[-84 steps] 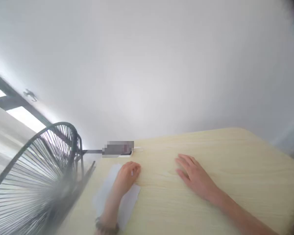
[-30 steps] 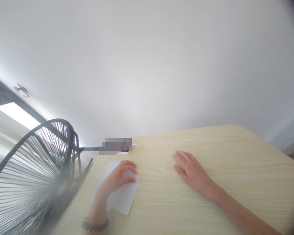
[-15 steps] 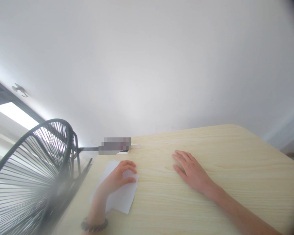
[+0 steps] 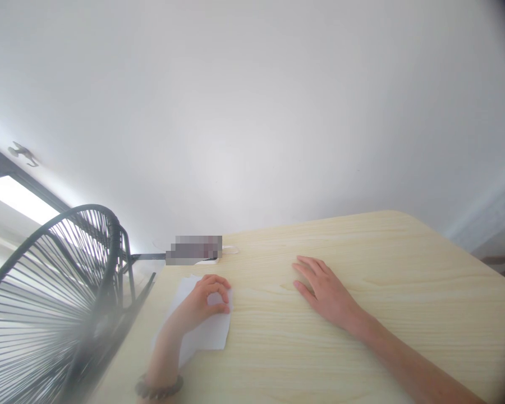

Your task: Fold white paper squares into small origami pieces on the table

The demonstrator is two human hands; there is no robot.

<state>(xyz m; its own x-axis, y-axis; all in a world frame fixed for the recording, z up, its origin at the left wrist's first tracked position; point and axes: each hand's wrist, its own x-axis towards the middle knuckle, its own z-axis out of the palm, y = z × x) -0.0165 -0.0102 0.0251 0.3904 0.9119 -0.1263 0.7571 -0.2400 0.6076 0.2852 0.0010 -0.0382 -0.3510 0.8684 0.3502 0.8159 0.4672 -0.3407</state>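
Observation:
White sheets of paper (image 4: 212, 332) lie overlapping on the left part of the wooden table. My left hand (image 4: 208, 294) is over them, thumb and curled fingers drawn together at the right edge of the upper sheet, gripping it. The palm and forearm cover part of the sheets. On the left wrist is a dark bead bracelet (image 4: 159, 388). My right hand (image 4: 330, 292) rests on the bare tabletop further right, palm down with its fingers stretched out, holding nothing.
The pale wood-grain table (image 4: 362, 241) stands against a white wall (image 4: 252, 112). A blurred-out dark object (image 4: 193, 251) sits at its back left, with a white loop beside it. Left of the table is a dark corded chair (image 4: 109, 264).
My left thumb and fingers have come closer together. The upper sheet has turned, its lower right corner shifting away from me. My right hand has stayed flat on the table.

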